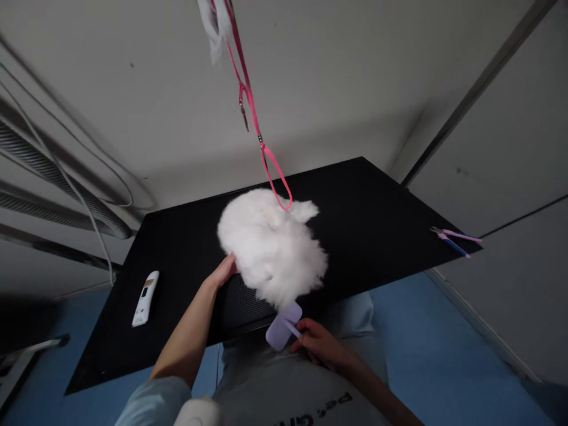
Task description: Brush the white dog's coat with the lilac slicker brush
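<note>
A fluffy white dog (270, 248) is on the black grooming table (364, 219), near its front edge. My left hand (225, 269) holds the dog's left side, its fingers partly hidden by the fur. In my right hand (317, 340), closed around the handle, is a lilac slicker brush (280, 331). The brush's flat back faces up, just past the table edge, and its head is at the lower tip of the fur; whether its pins touch the coat is hidden.
A pink grooming loop (277, 171) hangs down over the dog. White clippers (145, 299) lie on the table's left, and nail clippers (455, 239) with pink and blue handles on the right corner. Grey ribbed hoses (62, 177) run along the wall at left.
</note>
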Tool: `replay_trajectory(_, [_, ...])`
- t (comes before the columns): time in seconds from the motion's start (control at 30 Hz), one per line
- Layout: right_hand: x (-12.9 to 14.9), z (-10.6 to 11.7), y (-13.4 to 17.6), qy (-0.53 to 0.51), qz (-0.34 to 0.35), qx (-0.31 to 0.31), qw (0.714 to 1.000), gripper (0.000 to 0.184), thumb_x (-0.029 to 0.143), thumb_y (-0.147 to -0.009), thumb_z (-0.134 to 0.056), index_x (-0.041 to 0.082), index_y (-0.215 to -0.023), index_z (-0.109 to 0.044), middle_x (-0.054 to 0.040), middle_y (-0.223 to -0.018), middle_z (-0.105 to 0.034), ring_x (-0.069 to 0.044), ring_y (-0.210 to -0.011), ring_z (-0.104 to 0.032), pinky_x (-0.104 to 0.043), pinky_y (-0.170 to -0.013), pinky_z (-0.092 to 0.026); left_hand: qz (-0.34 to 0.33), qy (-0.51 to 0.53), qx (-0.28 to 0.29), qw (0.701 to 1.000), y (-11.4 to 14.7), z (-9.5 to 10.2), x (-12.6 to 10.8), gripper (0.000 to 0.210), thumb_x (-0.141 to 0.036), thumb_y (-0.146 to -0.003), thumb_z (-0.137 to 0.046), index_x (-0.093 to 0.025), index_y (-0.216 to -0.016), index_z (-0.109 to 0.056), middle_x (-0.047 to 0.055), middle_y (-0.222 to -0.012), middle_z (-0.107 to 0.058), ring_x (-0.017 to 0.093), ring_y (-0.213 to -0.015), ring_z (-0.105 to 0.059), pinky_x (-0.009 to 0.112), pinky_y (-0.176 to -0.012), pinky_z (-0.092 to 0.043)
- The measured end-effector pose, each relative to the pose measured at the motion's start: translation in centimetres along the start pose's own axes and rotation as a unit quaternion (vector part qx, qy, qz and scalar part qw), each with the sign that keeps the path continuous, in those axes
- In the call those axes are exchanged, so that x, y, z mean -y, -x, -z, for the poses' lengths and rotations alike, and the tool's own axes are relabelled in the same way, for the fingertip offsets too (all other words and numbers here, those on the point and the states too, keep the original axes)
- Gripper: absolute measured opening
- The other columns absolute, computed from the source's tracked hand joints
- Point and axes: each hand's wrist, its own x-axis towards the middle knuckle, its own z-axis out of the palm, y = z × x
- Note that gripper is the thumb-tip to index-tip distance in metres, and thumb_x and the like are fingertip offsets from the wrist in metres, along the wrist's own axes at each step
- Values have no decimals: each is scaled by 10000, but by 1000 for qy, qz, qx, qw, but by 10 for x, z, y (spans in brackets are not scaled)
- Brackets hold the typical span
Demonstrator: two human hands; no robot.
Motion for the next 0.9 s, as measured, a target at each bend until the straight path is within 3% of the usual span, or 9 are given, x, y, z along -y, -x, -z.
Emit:
replay_trajectory(0.1, [14,-1,-2,31,-3,24,999,264,282,-723,-523,175,-962,-487,-15,-831,-716,-29,-351,-405,-178,-354,-248,36,77,37,996,3,-11,13,538,-471,-928,-428,-118,-1328,-495,183,-1273,-600,286,-1178,-568,440,-1004,-434])
replay_trajectory(0.17, [30,-6,-16,45,44,29,998,224,269,-741,-530,178,-943,-495,-3,-784,-708,-36,-342,-421,-180,-349,-263,33,121,46,991,6,-19,15,506,-425,-940,-425,-98,-1319,-500,180,-1231,-629,266,-1144,-595,401,-1001,-440])
replay_trajectory(0.27, [45,-21,-43,19,129,-64,989,185,283,-781,-540,181,-929,-496,9,-772,-688,-37,-363,-445,-177,-371,-321,31,185,57,981,7,-31,13,493,-390,-935,-445,-75,-1309,-505,171,-1148,-674,263,-1098,-623,383,-993,-447])
replay_trajectory(0.33, [43,-34,-54,-14,111,-135,985,162,308,-821,-521,175,-910,-498,11,-745,-664,-49,-397,-491,-180,-401,-377,38,220,63,973,5,-42,13,470,-359,-921,-468,-69,-1287,-518,163,-1077,-702,266,-1049,-647,393,-967,-464])
replay_trajectory(0.43, [39,-42,-58,-63,35,-102,992,181,343,-861,-493,167,-899,-507,5,-672,-642,-97,-456,-580,-216,-450,-453,60,249,101,961,-8,-63,18,394,-303,-884,-501,-66,-1188,-582,152,-947,-727,271,-934,-682,409,-883,-507])
replay_trajectory(0.5, [48,-35,-60,-81,56,-88,991,158,313,-852,-522,170,-919,-520,-4,-699,-661,-104,-492,-610,-227,-491,-480,76,252,133,955,-20,-81,24,303,-240,-843,-521,-59,-1055,-639,139,-824,-728,260,-818,-695,386,-815,-529])
replay_trajectory(0.6, [74,-9,-66,-80,146,-169,972,125,257,-830,-578,175,-915,-539,2,-719,-670,-80,-533,-620,-207,-556,-485,72,254,154,952,-36,-107,31,216,-155,-777,-526,-53,-908,-665,126,-731,-714,231,-718,-683,348,-773,-532])
replay_trajectory(0.8, [76,34,-50,-114,112,-180,971,235,377,-828,-601,173,-927,-538,-6,-681,-668,-102,-535,-624,-243,-567,-508,52,239,145,959,-50,-134,34,283,-91,-729,-551,-64,-993,-651,118,-833,-728,214,-806,-688,318,-794,-522])
replay_trajectory(0.9, [71,46,-37,-118,129,-180,968,270,409,-819,-602,177,-938,-531,-3,-704,-670,-98,-544,-624,-255,-601,-516,60,217,155,962,-54,-149,36,225,-70,-696,-584,-51,-906,-663,133,-796,-723,220,-775,-692,301,-739,-529])
